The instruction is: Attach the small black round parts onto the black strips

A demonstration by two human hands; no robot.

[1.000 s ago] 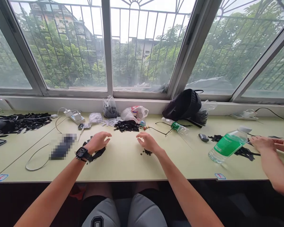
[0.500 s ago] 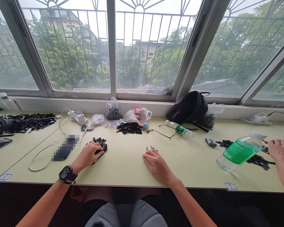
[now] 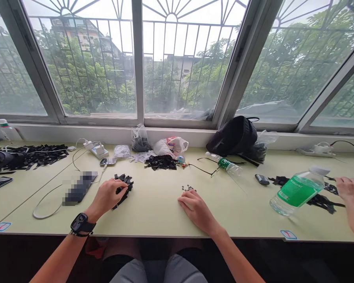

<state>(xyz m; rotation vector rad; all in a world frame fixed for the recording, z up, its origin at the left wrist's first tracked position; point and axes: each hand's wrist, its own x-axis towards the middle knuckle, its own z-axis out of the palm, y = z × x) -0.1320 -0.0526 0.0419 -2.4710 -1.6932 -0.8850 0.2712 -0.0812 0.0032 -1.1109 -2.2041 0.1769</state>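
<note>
My left hand (image 3: 107, 195), with a black watch on its wrist, rests on a small pile of black plastic pieces (image 3: 124, 184), fingers curled and pinching into it. My right hand (image 3: 194, 206) lies on the pale green table (image 3: 153, 212) with its fingers bent down, just in front of a cluster of small black rings (image 3: 188, 188). What the right fingers hold, if anything, is hidden. A larger heap of black pieces (image 3: 161, 162) lies further back, near the window sill.
A dark phone (image 3: 79, 188) with a white cable lies left of my left hand. Bags (image 3: 169, 145), glasses (image 3: 206, 168), a lying bottle (image 3: 225, 164) and a black backpack (image 3: 234, 135) line the back. A green-labelled bottle (image 3: 297, 190) tilts at right beside another person's hand (image 3: 349, 188).
Both hands drew back toward me and came down: the left settled onto the small black pile, the right onto the table behind the rings. The view tilted slightly.
</note>
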